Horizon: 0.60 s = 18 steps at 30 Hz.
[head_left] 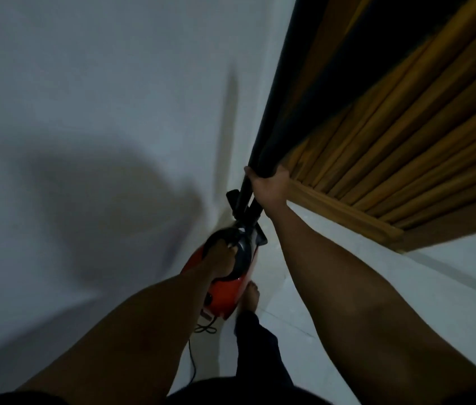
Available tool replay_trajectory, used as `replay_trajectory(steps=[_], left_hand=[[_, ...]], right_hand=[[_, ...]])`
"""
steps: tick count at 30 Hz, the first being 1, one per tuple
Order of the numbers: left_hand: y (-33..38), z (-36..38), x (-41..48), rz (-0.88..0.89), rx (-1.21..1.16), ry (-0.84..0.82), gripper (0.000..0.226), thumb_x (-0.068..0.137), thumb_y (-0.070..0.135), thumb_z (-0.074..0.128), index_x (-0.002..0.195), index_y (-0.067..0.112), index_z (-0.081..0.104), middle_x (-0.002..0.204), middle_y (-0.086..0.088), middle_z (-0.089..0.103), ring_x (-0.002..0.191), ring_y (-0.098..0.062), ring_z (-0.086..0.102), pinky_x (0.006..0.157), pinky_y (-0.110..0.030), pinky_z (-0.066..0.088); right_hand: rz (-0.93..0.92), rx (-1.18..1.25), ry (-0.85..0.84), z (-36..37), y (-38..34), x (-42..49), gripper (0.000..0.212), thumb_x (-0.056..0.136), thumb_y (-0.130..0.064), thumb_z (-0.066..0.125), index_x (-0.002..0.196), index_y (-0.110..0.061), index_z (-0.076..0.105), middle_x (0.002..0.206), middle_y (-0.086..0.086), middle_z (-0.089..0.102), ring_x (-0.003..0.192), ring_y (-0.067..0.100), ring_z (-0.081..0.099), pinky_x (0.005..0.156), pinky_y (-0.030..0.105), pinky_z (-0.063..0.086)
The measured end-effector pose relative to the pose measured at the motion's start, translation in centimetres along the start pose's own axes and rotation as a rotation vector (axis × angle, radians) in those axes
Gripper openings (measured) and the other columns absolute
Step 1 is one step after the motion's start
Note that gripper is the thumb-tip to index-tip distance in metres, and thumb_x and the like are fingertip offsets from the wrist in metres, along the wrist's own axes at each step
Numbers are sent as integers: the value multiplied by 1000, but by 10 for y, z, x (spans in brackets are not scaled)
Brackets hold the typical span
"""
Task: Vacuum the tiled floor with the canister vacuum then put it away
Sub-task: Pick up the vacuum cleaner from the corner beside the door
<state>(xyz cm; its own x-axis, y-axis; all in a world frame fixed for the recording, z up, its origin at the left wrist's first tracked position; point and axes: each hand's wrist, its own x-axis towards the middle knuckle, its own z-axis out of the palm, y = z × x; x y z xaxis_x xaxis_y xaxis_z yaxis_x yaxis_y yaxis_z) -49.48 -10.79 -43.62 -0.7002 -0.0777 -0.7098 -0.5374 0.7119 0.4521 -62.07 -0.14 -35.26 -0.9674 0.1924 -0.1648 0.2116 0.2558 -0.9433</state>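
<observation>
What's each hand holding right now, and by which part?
Left hand grips the red vacuum by its black top handle. Right hand grips the dark curtain at its bunched lower edge.

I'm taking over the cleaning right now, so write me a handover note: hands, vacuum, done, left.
Left hand grips the handle of the red vacuum, its nose toward the wall corner.
Right hand grips the lower end of the dark curtain.
Cord trails on the tiled floor.
Done: cannot tell how much is vacuumed.
Left: probably this corner, then put the vacuum away.
</observation>
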Motion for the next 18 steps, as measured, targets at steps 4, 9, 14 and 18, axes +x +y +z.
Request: replay_trajectory(steps=[4,9,14,18], left_hand=[[-30,1,-86,79,-37,55,52,106,33,40,150,6,34,149,-19,45,135,-36,45,110,-41,36],[-71,10,-178,181,42,83,46,108,28,36,146,2,38,140,-19,53,123,-31,56,92,-30,42],[-113,36,-242,165,20,99,48,107,31,40,144,1,38,132,-19,59,105,-25,60,82,-25,39],[-140,71,-294,160,12,109,45,107,30,40,144,3,40,137,-17,56,118,-27,57,87,-23,35]], right_hand=[[-51,17,40,-17,-27,-97,44,81,-20,82,118,-3,66,112,7,71,96,15,63,79,22,48],[-62,72,92,-35,-40,-195,35,80,-20,82,108,-4,69,106,8,72,95,19,66,80,29,51],[-80,128,100,-58,-36,-278,20,78,-14,82,87,-13,64,87,0,68,80,17,65,73,32,55],[-88,108,83,-75,-16,-338,19,74,-19,82,78,-13,65,78,3,69,76,22,68,69,37,58]])
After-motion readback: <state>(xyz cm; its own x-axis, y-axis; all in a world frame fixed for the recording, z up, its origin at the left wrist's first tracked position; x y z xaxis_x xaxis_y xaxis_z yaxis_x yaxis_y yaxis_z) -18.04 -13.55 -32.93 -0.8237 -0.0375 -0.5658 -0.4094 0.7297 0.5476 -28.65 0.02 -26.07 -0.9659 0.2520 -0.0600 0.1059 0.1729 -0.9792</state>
